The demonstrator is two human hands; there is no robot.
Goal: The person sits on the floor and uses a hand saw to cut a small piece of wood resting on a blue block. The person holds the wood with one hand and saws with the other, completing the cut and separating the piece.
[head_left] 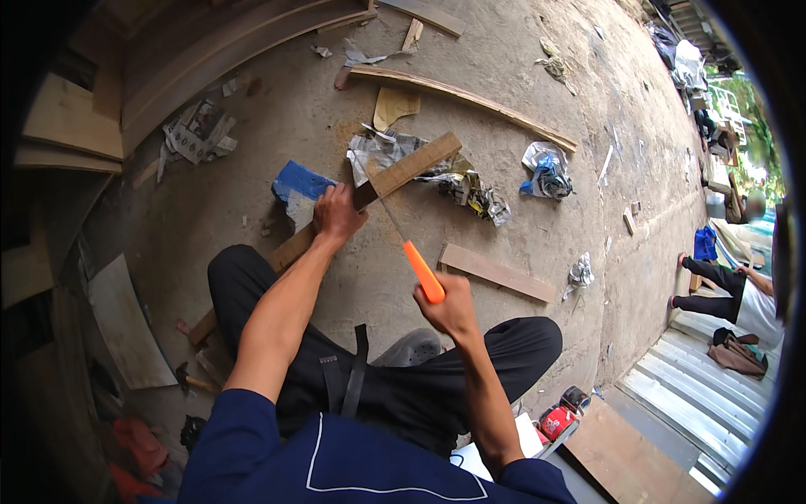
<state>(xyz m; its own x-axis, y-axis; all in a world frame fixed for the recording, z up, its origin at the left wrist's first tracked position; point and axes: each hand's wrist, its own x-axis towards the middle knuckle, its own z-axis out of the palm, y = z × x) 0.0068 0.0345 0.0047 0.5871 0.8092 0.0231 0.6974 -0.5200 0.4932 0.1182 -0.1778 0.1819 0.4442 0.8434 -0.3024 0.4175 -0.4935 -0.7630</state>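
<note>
My left hand (338, 215) is closed over a length of wood (416, 165), which slants from beside my left knee up to the right. My right hand (449, 304) grips the orange handle of a handsaw (423, 270). Its thin blade reaches up and left to the wood's edge, just right of my left hand. A blue and grey block (300, 191) lies against my left hand, partly hidden by it. Crumpled newspaper (378, 151) lies under and around the wood's far end. Light sawdust-like specks mark the ground nearby.
A short board (497, 273) lies right of the saw, and a long strip of wood (470, 99) farther off. Crumpled wrapping (547, 170) and paper scraps litter the concrete. A hammer (195, 380) lies at my left. Another person (739, 294) is at the far right.
</note>
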